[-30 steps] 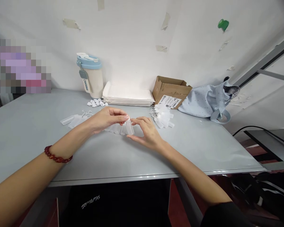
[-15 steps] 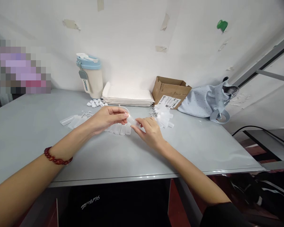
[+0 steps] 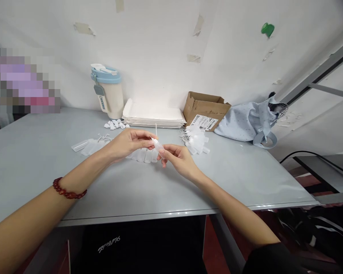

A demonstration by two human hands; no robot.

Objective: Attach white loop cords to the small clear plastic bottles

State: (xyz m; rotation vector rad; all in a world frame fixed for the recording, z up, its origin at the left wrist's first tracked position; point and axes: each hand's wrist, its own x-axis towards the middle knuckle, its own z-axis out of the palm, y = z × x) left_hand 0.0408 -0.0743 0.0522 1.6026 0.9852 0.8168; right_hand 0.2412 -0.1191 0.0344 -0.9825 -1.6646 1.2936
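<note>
A small translucent plastic squeeze bottle (image 3: 159, 147) is held tilted above the table, a thin white tube rising by its top. My left hand (image 3: 131, 144) pinches it at the white cap end. Lower down, the fingers and thumb of my right hand (image 3: 177, 159) are closed round its body. Below and behind the hands lies a row of similar clear bottles (image 3: 141, 156), partly covered by my fingers. Left of them, several bottles with thin curved tubes (image 3: 91, 146) lie beside my left wrist. Another pile of such bottles (image 3: 197, 141) is right of my right hand.
White caps (image 3: 114, 124) lie in front of a cream and blue tumbler (image 3: 111, 93). A stack of white envelopes (image 3: 154, 116), an open cardboard box (image 3: 207, 110) and a light blue fabric bag (image 3: 242, 121) stand along the wall. The grey table's (image 3: 137, 198) front edge is near me.
My right hand has turned and shifted its grip on the bottle, its fingers now curled beneath. The bottle and its thin tube stand more upright. My left hand has hardly moved.
</note>
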